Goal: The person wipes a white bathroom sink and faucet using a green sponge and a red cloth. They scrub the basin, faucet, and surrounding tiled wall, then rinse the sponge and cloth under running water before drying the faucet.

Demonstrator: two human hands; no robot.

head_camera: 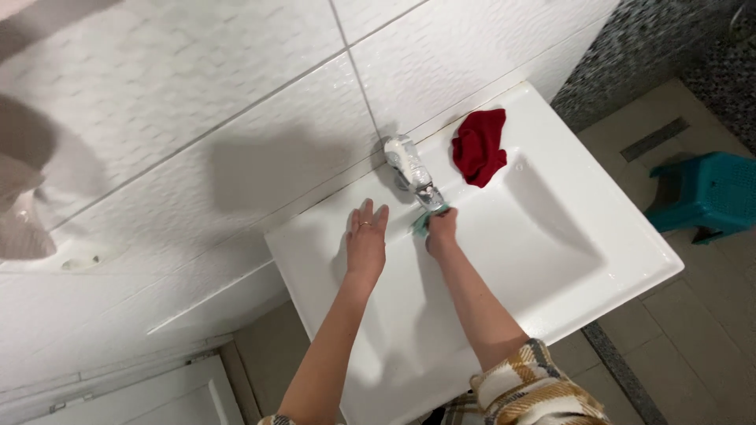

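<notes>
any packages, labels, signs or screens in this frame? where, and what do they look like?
None in view. Only a white sink, a chrome faucet, a red cloth on the rim, and a teal cloth in the right hand; the left hand lies flat on the sink.

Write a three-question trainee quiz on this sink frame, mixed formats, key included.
1. True or false: the red cloth lies on the floor.
2. What does the right hand grip under the faucet?
   A) a teal cloth  B) a brush  C) a bottle
3. Where does the left hand rest?

Key:
1. False; it lies on the sink ledge by the faucet.
2. A.
3. Flat on the sink, left of the faucet.
</notes>
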